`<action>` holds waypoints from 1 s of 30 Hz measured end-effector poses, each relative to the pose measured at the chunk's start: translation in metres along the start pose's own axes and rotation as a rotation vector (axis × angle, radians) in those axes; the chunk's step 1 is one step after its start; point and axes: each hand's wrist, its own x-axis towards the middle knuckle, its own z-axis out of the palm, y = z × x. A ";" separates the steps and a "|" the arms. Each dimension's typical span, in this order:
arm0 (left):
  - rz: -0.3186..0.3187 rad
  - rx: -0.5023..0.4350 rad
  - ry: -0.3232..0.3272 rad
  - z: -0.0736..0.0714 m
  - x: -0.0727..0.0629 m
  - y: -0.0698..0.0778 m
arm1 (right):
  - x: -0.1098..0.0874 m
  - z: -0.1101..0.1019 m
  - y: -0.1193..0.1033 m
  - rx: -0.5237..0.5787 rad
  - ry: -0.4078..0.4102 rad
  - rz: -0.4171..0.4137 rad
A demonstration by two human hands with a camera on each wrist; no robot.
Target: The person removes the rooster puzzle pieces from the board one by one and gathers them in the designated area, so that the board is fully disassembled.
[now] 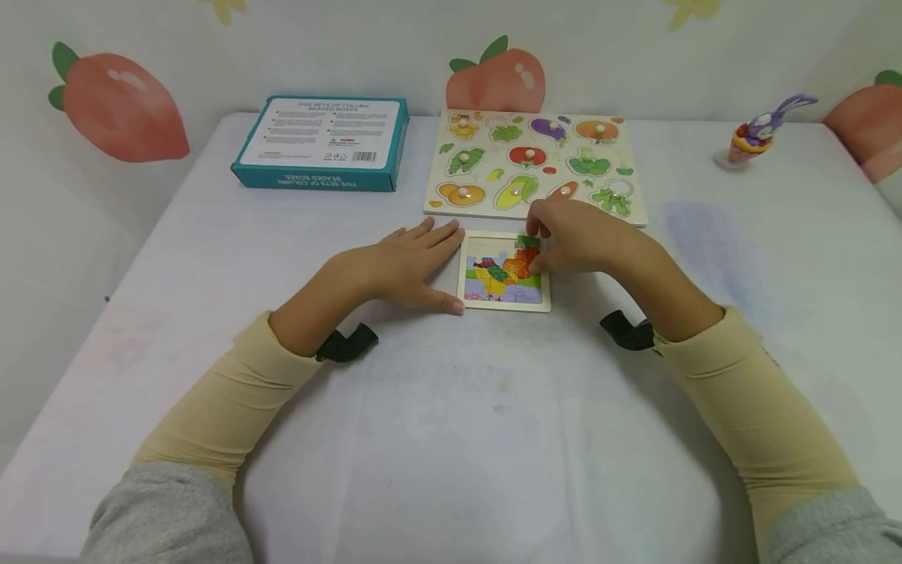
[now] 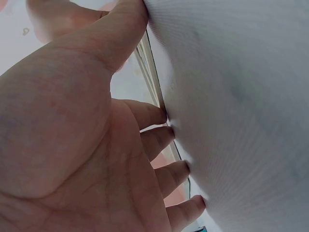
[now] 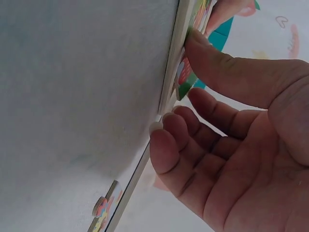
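A small jigsaw puzzle [image 1: 502, 270] in a pale wooden frame [image 1: 507, 306] lies on the table, showing a yellow bird and an orange-brown shape. My left hand [image 1: 412, 262] is spread flat at its left side, with thumb and fingertips right at the frame's edge. My right hand [image 1: 574, 235] reaches over the upper right corner. In the right wrist view, its thumb and index finger pinch a green-edged puzzle piece [image 3: 185, 79], tilted up from the frame. Part of that piece is hidden behind the thumb. The upper left of the frame shows bare backing.
Just behind the frame lies a vegetable peg board [image 1: 486, 174] with white knobs. A teal and white box [image 1: 320, 145] stands at the back left. A small cup ornament with a purple figure [image 1: 754, 137] is at the back right.
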 end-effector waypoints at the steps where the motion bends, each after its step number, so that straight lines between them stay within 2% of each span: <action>1: 0.000 0.001 0.001 0.000 0.000 0.000 | 0.000 0.000 0.000 0.001 0.003 -0.001; 10: 0.006 -0.001 0.005 0.000 -0.001 0.000 | 0.001 0.000 0.002 0.047 0.036 -0.023; 20: -0.002 0.006 0.005 0.000 -0.001 0.000 | 0.003 0.001 0.006 0.129 0.138 -0.087; 30: -0.001 0.001 0.004 -0.001 -0.001 0.000 | 0.001 -0.001 0.006 0.215 0.141 -0.069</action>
